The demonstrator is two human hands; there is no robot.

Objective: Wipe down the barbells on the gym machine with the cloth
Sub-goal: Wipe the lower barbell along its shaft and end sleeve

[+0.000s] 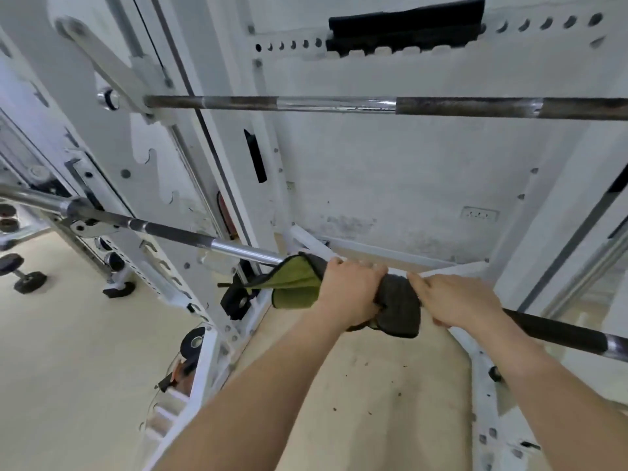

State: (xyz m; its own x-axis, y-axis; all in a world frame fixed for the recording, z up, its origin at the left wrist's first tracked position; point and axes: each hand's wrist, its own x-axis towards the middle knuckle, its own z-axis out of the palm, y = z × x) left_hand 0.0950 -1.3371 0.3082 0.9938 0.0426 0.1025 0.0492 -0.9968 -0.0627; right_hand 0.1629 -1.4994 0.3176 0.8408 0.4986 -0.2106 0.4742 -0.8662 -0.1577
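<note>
My left hand (353, 290) is closed around the cloth (339, 294), green and dark grey, wrapped over the lower barbell (190, 234) just below the frame's centre. My right hand (455, 300) grips the same bar just beside it, touching the cloth's edge. A second barbell (441, 106) crosses the upper frame on the white machine (204, 62).

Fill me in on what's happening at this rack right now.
A person is wiping the lower barbell on a white gym machine. A dark grey and green cloth is wrapped over the bar near its middle. The left hand clamps the cloth around the bar, and the right hand grips the bar beside it, touching the cloth's edge. A second barbell sits higher on the rack, with no hand on it.
</note>
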